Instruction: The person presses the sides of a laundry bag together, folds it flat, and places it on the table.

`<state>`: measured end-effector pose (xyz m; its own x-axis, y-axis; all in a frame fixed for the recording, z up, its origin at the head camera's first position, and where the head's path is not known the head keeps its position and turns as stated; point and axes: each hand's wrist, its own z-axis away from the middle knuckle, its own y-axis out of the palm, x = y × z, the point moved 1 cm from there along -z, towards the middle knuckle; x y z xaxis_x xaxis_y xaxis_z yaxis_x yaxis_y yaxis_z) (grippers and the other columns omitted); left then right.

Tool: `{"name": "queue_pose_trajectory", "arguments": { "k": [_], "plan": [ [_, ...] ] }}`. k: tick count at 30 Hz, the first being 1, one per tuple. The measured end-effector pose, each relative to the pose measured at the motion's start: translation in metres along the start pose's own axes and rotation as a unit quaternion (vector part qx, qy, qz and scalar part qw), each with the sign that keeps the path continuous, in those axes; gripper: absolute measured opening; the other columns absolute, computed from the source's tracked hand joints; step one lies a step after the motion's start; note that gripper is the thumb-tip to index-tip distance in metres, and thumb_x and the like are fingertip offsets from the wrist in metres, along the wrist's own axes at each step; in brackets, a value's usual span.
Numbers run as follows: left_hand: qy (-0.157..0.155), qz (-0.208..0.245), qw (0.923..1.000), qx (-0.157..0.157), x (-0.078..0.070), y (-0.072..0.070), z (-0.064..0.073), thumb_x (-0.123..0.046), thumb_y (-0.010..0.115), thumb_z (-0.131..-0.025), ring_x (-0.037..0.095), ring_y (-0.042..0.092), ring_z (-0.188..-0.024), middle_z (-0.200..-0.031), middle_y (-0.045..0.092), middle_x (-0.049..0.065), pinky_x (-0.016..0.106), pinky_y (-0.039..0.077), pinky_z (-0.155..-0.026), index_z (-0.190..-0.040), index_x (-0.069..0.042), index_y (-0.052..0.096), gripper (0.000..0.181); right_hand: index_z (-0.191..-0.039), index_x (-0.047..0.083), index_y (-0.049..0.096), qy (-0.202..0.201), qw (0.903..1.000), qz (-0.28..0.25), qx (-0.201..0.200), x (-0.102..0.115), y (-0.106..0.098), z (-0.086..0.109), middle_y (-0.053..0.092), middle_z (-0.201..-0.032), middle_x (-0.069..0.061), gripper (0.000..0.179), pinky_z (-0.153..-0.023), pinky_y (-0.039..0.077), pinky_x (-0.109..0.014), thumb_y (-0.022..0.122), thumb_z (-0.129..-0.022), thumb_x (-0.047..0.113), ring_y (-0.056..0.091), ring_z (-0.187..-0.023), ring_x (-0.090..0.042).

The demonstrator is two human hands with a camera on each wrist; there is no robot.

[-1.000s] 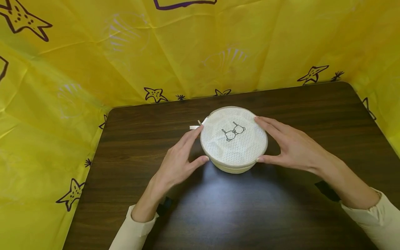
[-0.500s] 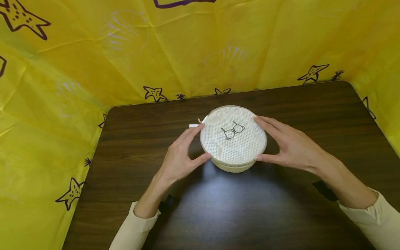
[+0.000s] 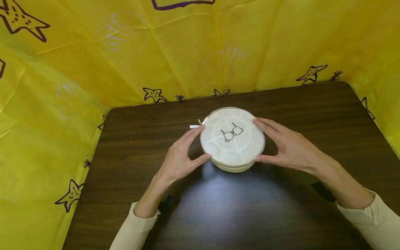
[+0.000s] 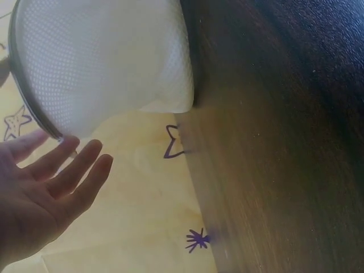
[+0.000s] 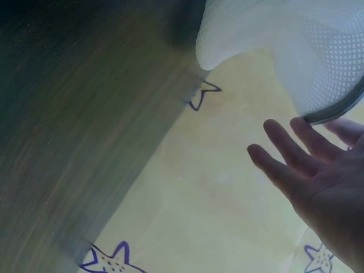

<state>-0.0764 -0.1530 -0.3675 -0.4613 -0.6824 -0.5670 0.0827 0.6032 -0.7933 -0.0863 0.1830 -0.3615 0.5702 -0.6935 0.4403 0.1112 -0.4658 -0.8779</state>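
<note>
A round white mesh laundry bag (image 3: 231, 149) stands on the dark wooden table in the head view. Its flat top bears a line drawing of eyeglasses (image 3: 233, 132), and a zipper edge with a small white tag (image 3: 194, 126) shows at the left. My left hand (image 3: 179, 156) touches the left rim with spread fingertips and thumb. On the opposite side, my right hand (image 3: 290, 147) rests thumb and fingertips against the rim. Both wrist views show relaxed, lightly bent fingers, with the mesh wall (image 4: 108, 62) hanging below the rim. The bag's far underside is hidden.
The wood-grain table (image 3: 140, 139) has rounded back corners. A yellow cloth (image 3: 181, 55) printed with starfish and shells hangs behind it and along both sides. A dark band (image 3: 323, 191) sits at the right wrist.
The left thumb and fingertips have come slightly farther onto the rim. The right hand has shifted a little to the left. The bag stays in nearly the same place.
</note>
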Motion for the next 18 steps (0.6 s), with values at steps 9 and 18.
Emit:
{"name": "queue_pose_trajectory", "arguments": {
  "k": [9,18],
  "plan": [
    [0.002,-0.001,1.0,0.004,0.0032,0.001,-0.0014,-0.056,0.072,-0.086,0.014,0.041,-0.139,-0.153,0.041,-0.005,0.046,0.038,-0.109,-0.155,-0.033,0.034,0.082,-0.158,0.024,0.029,0.018,0.9996,-0.016,0.014,-0.0014,0.0029,-0.0019,0.034,-0.158,-0.002,0.105,-0.091,0.048,-0.057,0.082,-0.074,0.057,0.046,-0.134,-0.031],
    [0.004,0.0,0.9999,0.01,0.0046,0.0039,-0.0028,-0.056,0.073,-0.084,0.017,0.042,-0.139,-0.154,0.041,-0.003,0.048,0.039,-0.108,-0.155,-0.032,0.034,0.085,-0.157,0.023,0.031,0.012,0.9998,-0.014,0.005,-0.006,0.0068,-0.0024,0.036,-0.156,-0.003,0.11,-0.09,0.049,-0.056,0.088,-0.068,0.052,0.049,-0.131,-0.031]
  ]
}}
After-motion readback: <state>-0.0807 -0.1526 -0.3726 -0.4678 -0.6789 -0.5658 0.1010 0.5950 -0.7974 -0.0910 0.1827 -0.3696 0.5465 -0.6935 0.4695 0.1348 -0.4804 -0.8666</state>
